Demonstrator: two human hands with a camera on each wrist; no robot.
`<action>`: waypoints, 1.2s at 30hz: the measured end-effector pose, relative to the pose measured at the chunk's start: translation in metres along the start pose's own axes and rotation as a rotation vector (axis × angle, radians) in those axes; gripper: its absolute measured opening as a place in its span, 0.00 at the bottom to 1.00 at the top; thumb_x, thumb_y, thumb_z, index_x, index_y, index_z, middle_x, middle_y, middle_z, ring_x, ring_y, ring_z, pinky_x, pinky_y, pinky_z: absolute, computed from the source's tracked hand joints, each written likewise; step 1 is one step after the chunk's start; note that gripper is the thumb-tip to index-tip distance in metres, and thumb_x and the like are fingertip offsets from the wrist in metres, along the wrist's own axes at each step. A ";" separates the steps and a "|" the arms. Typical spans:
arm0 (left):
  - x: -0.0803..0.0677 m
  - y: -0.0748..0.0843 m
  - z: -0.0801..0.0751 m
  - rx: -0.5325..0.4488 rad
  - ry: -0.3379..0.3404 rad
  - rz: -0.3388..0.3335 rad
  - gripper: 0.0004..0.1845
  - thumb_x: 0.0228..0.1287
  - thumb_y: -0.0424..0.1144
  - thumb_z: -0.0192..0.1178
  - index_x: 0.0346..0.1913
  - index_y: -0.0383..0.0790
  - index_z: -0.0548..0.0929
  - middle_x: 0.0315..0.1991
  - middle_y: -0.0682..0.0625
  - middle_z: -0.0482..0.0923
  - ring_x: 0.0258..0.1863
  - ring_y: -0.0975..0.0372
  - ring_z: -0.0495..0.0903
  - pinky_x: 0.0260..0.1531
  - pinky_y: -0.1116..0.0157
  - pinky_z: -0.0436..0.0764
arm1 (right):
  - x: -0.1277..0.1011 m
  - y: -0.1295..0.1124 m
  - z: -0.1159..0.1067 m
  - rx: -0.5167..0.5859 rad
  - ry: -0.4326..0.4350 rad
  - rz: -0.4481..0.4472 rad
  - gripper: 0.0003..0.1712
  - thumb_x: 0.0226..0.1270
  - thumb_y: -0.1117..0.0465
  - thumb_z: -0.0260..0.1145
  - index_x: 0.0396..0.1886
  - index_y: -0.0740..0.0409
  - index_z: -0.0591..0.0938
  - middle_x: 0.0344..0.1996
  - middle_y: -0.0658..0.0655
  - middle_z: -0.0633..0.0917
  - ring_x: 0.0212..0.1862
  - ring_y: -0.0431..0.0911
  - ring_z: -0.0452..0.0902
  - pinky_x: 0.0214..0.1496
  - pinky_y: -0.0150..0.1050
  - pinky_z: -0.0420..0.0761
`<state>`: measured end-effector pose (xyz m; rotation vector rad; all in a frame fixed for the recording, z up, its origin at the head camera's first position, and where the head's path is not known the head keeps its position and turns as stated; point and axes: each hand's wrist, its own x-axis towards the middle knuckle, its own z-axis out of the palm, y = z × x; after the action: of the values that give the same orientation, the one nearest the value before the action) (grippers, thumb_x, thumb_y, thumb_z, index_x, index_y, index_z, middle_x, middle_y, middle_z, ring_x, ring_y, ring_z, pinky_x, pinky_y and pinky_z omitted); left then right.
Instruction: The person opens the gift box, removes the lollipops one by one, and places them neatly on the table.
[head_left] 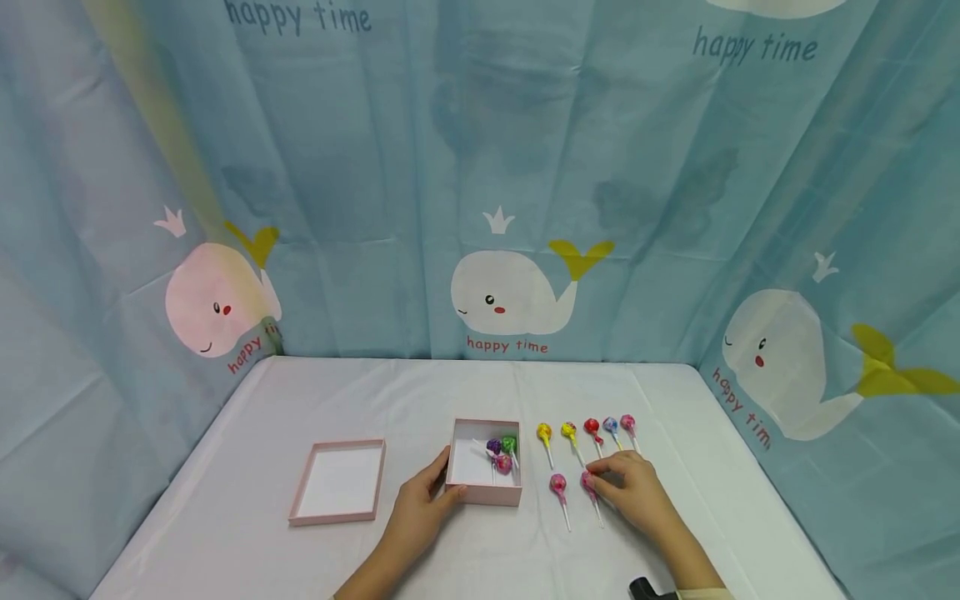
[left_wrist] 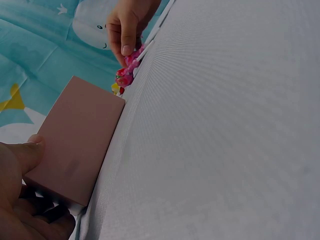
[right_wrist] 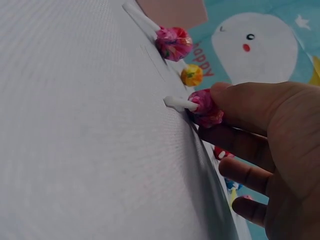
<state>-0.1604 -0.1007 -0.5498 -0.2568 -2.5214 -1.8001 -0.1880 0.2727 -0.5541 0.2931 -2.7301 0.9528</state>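
Note:
A pink open box (head_left: 491, 496) stands at the middle of the table, with a purple, a green and a pink lollipop (head_left: 504, 464) inside. My left hand (head_left: 416, 512) holds its left side, the thumb on the front wall near the corner. To the right, my right hand (head_left: 637, 496) pinches the head of a pink lollipop (right_wrist: 205, 107) between thumb and forefinger. That lollipop's white stick points toward the table's front. Another pink lollipop (head_left: 558, 483) lies just left of it.
Behind the right hand lies a row of several lollipops, among them a yellow one (head_left: 544, 432) and a red one (head_left: 592, 426). A pink box lid (head_left: 337, 517) lies left of the box. A black object (head_left: 643, 588) shows by the right sleeve. A blue whale-print curtain (head_left: 360, 283) surrounds the table.

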 end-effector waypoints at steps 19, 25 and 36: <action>-0.001 0.000 0.000 0.010 0.001 0.013 0.42 0.65 0.46 0.71 0.77 0.36 0.64 0.76 0.43 0.63 0.75 0.49 0.65 0.70 0.60 0.71 | 0.000 -0.001 -0.002 -0.036 0.007 -0.026 0.10 0.56 0.55 0.81 0.38 0.39 0.91 0.40 0.37 0.87 0.51 0.42 0.79 0.59 0.53 0.79; -0.001 0.000 0.001 0.003 0.004 0.013 0.42 0.65 0.45 0.71 0.77 0.36 0.64 0.76 0.43 0.64 0.75 0.49 0.65 0.70 0.60 0.71 | 0.000 -0.001 -0.008 -0.036 0.014 -0.039 0.11 0.56 0.54 0.82 0.39 0.40 0.91 0.41 0.37 0.87 0.51 0.42 0.79 0.59 0.53 0.80; -0.001 0.001 0.000 0.011 0.001 0.007 0.42 0.65 0.43 0.71 0.77 0.34 0.63 0.77 0.41 0.62 0.75 0.48 0.65 0.70 0.61 0.71 | 0.011 -0.018 -0.035 0.001 0.072 -0.069 0.12 0.57 0.58 0.81 0.41 0.44 0.91 0.42 0.41 0.89 0.53 0.45 0.79 0.59 0.56 0.84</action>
<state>-0.1596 -0.1001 -0.5490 -0.2638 -2.5258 -1.7838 -0.1889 0.2796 -0.5143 0.3446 -2.6369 0.9279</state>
